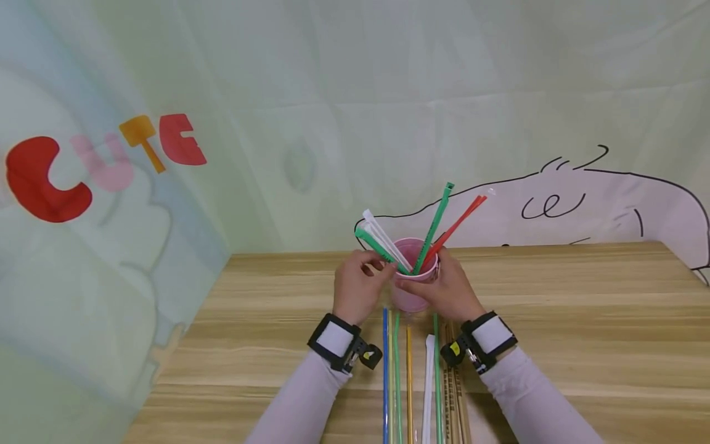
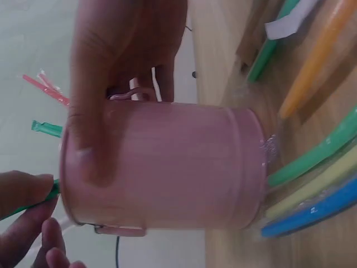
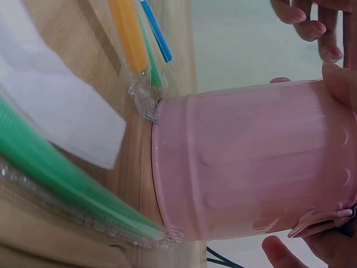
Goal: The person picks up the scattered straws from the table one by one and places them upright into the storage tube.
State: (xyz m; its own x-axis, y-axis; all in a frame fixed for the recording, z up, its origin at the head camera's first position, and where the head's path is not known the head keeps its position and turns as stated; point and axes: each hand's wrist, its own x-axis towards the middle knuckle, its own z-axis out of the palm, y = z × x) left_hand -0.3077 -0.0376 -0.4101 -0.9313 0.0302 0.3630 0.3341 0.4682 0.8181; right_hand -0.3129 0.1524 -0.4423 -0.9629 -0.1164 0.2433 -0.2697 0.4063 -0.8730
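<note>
A pale printed cloth (image 1: pixel 388 123) hangs behind a wooden table (image 1: pixel 277 302), and on the table, towards its far edge, a pink bucket (image 1: pixel 410 301) stands upright between two hands. The right hand (image 1: pixel 452 290) grips the bucket, thumb laid across its front, while the left hand (image 1: pixel 357 283) pinches a leaning green straw (image 1: pixel 373 243) between thumb and finger, right at the rim. Also rising from the bucket are white straws (image 1: pixel 383 237), a second green straw (image 1: pixel 435 225) and red straws (image 1: pixel 457 227), fanned to both sides. Nearer the person lies a loose row, from a blue straw (image 1: pixel 385 376) to brown-wrapped straws (image 1: pixel 455 407), tips close to the bucket's base. The likeliest trouble, I judge, is tipping: the bucket looks light, and a sideways push from the left hand while the right slackens could topple it. The pinched straw might also snag on the white ones beside it (they lean the same way) and drag them out or crease them. Lower down, the small wrist cameras (image 1: pixel 370 356) hang over the row, so a dipped wrist could scatter it.
</note>
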